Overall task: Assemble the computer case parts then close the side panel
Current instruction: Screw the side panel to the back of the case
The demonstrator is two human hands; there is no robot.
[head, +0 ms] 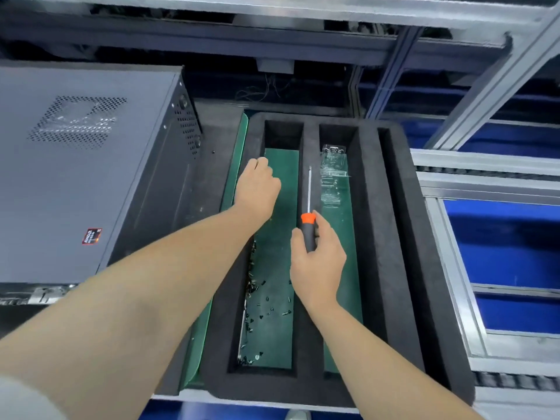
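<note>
Our right hand (pixel 318 259) grasps the black handle of the screwdriver (pixel 308 219) just behind its orange collar. The tool's long axis runs near to far, tip pointing away from us, along the foam divider between the left and middle compartments of the foam tray (pixel 403 237). Our left hand (pixel 257 183) hovers over the far part of the left compartment with its fingers curled in. We cannot tell whether it pinches a screw or is simply clenched. The loose screws (pixel 260 298) lie in the near part of that same compartment, nearer to us than the left hand and left of the right wrist.

The computer case (pixel 181 128) lies to the left of both hands, just beside the tray, with its side panel (pixel 127 183) facing up and seemingly already seated. The left hand is the nearer one to it. We judge that the coming move turns on carrying the driver leftward across the tray and swinging its tip toward the case's right face.
</note>
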